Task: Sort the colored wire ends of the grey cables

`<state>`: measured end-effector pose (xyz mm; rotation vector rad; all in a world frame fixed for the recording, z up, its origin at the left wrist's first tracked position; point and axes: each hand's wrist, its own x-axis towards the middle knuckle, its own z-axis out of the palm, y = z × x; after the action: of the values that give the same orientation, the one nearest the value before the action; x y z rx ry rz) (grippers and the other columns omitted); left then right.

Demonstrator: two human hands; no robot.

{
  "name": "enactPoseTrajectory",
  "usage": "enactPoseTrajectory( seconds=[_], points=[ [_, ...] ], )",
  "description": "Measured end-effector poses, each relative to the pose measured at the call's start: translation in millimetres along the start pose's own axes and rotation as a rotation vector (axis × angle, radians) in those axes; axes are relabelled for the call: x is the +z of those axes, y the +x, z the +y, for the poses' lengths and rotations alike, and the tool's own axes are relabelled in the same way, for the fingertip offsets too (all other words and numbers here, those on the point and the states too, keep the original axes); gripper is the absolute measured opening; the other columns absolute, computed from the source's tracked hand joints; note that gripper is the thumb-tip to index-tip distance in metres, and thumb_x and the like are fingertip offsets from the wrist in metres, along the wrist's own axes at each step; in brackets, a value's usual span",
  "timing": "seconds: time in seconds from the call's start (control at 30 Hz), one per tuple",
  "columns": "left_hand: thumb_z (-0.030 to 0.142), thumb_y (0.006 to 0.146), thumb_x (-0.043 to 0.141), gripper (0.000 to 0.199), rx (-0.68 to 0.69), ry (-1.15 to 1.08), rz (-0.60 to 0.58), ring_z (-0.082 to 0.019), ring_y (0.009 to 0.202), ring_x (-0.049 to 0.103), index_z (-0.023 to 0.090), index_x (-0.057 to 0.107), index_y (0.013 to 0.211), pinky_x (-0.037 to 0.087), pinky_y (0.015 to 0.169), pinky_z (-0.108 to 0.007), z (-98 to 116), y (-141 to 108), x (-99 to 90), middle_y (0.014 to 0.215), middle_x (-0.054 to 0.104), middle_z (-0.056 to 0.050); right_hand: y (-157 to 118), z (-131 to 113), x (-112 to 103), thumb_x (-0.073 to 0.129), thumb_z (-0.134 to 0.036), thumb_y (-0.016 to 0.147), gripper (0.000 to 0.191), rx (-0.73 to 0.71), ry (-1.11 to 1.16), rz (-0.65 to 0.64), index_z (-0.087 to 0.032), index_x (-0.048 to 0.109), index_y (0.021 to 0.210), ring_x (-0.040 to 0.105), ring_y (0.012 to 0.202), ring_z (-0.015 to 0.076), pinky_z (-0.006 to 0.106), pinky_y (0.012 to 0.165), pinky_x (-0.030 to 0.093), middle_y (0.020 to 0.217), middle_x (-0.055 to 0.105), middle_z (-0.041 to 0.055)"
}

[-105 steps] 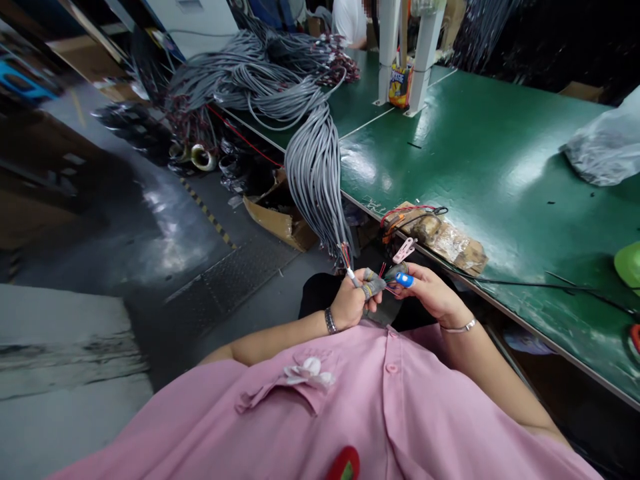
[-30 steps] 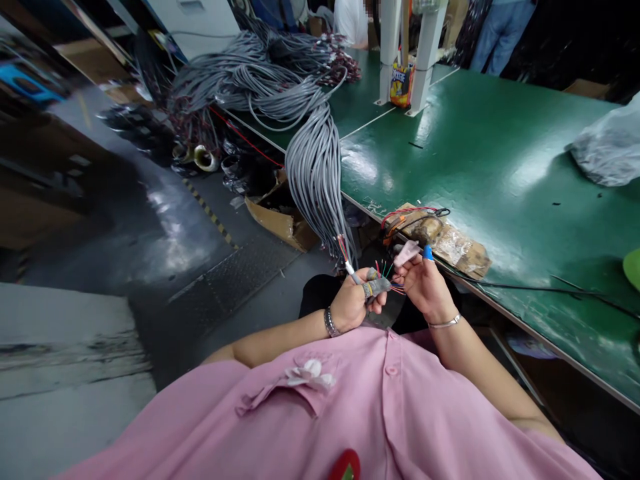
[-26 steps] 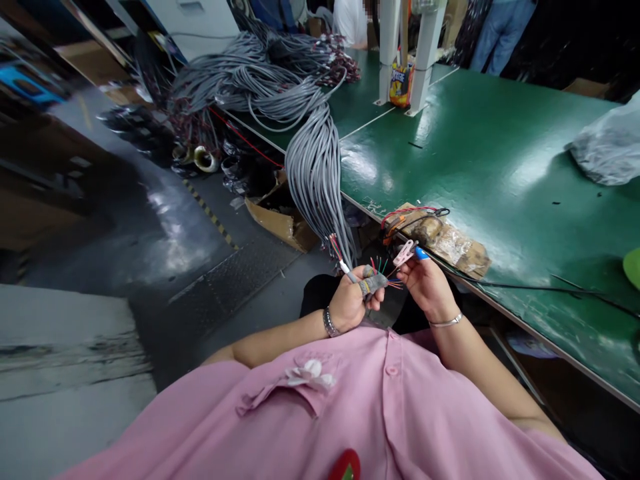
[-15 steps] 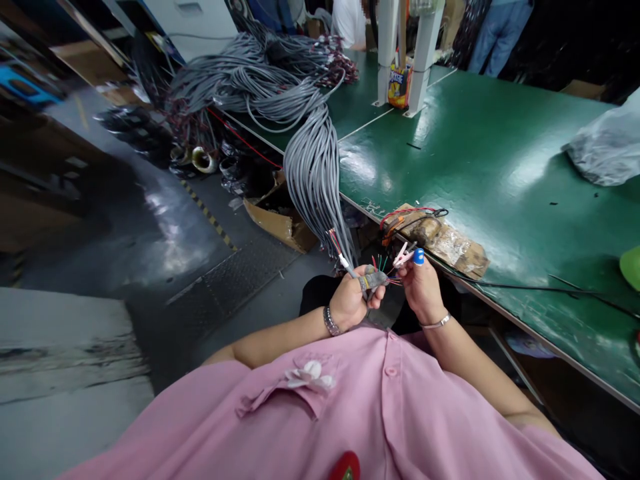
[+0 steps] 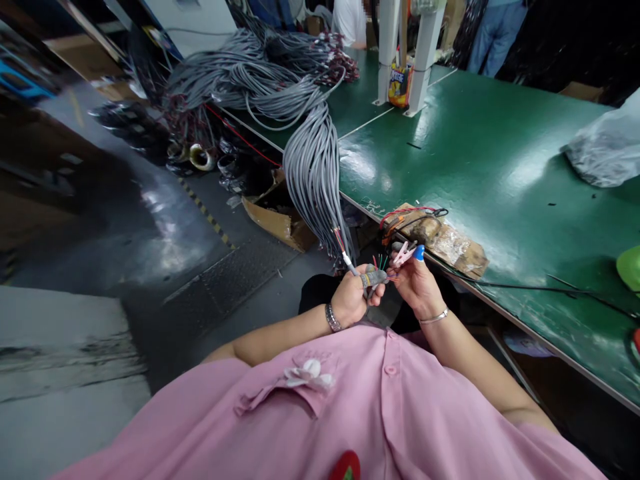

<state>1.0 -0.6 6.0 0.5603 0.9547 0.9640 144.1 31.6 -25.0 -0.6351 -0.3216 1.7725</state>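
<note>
My left hand (image 5: 356,295), with grey covers on its thumb and finger, is closed on a grey cable (image 5: 351,265) whose thin coloured wires (image 5: 380,261) fan out past the fingertips. Close on its right, my right hand (image 5: 417,285) has a blue cover on one fingertip and holds a pink clip (image 5: 403,255). Its fingers are near the wire ends; whether they pinch a wire is too small to tell. A thick bundle of grey cables (image 5: 315,157) hangs over the table edge behind my left hand.
On the green table (image 5: 480,153) a taped wooden block (image 5: 450,247) lies at the near edge, with black and red leads. A white post (image 5: 420,63) and a plastic bag (image 5: 607,147) stand farther off. An open carton (image 5: 280,223) is below. Two people are partly visible behind.
My right hand has shifted slightly left, its fingers nearer the wires, and the pink clip has turned a little. My left hand stays closed on the cable.
</note>
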Motion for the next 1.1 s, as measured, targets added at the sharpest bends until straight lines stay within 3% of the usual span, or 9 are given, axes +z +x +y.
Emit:
enactPoseTrajectory(
  seconds=[0.23,0.4,0.53,0.67,0.73,0.9,1.1],
  points=[
    [0.035,0.068,0.073,0.030,0.016,0.034,-0.007,-0.008,0.037,0.048,0.018,0.048,0.072,0.033,0.035,-0.018,3.5,-9.1,-1.0,0.053,0.060,0.001,-3.2,-8.5,-7.5,0.068,-0.065,0.070,0.048,0.066,-0.021,-0.091,-0.023,0.068,0.091,0.061,0.070,0.0123,0.026,0.062,0.051,0.090,0.070,0.0012],
    [0.035,0.069,0.072,0.030,0.089,0.023,-0.001,-0.008,0.036,0.048,0.018,0.048,0.072,0.034,0.035,-0.017,5.6,-15.2,-0.5,0.054,0.060,0.002,-5.6,-14.2,-3.3,0.068,-0.052,0.079,0.030,0.051,-0.084,-0.016,-0.023,0.067,0.087,0.062,0.075,0.0127,0.024,0.064,0.051,0.087,0.070,0.0006],
    [0.033,0.071,0.072,0.028,0.150,0.019,0.028,-0.008,0.037,0.048,0.017,0.049,0.074,0.034,0.035,-0.018,4.5,-15.2,2.2,0.055,0.060,0.002,-7.8,-11.9,0.1,0.068,-0.049,0.080,0.027,-0.061,-0.190,0.036,-0.022,0.067,0.086,0.058,0.068,0.0116,0.023,0.061,0.049,0.077,0.065,-0.0007],
    [0.034,0.072,0.071,0.027,0.165,0.022,0.030,-0.008,0.037,0.048,0.017,0.050,0.074,0.032,0.035,-0.018,3.2,-12.8,4.2,0.055,0.060,0.002,-10.0,-6.1,-2.7,0.060,-0.054,0.085,0.035,-0.364,-0.513,0.169,-0.020,0.067,0.078,0.051,0.061,0.0105,0.024,0.060,0.045,0.070,0.061,-0.0002],
    [0.034,0.072,0.070,0.026,0.160,0.030,0.028,-0.008,0.037,0.048,0.017,0.050,0.074,0.031,0.035,-0.018,2.5,-11.4,4.6,0.055,0.061,0.002,-9.0,-3.6,-4.3,0.056,-0.056,0.086,0.039,-0.426,-0.588,0.192,-0.020,0.067,0.076,0.050,0.060,0.0102,0.024,0.060,0.043,0.068,0.060,-0.0001],
    [0.032,0.074,0.068,0.023,0.156,0.039,0.031,-0.008,0.037,0.048,0.017,0.051,0.073,0.029,0.036,-0.018,0.4,-8.0,5.7,0.055,0.060,0.002,-0.2,0.1,-3.1,0.063,-0.057,0.081,0.037,-0.193,-0.246,0.062,-0.021,0.066,0.081,0.055,0.065,0.0117,0.024,0.060,0.046,0.075,0.063,0.0006],
    [0.033,0.074,0.067,0.022,0.150,0.056,0.044,-0.007,0.037,0.048,0.016,0.052,0.073,0.029,0.036,-0.017,-2.1,-4.8,5.1,0.055,0.060,0.002,6.3,2.5,0.9,0.073,-0.051,0.076,0.031,-0.216,-0.090,0.076,-0.020,0.067,0.078,0.055,0.064,0.0100,0.023,0.060,0.048,0.072,0.063,-0.0014]
  ],
)
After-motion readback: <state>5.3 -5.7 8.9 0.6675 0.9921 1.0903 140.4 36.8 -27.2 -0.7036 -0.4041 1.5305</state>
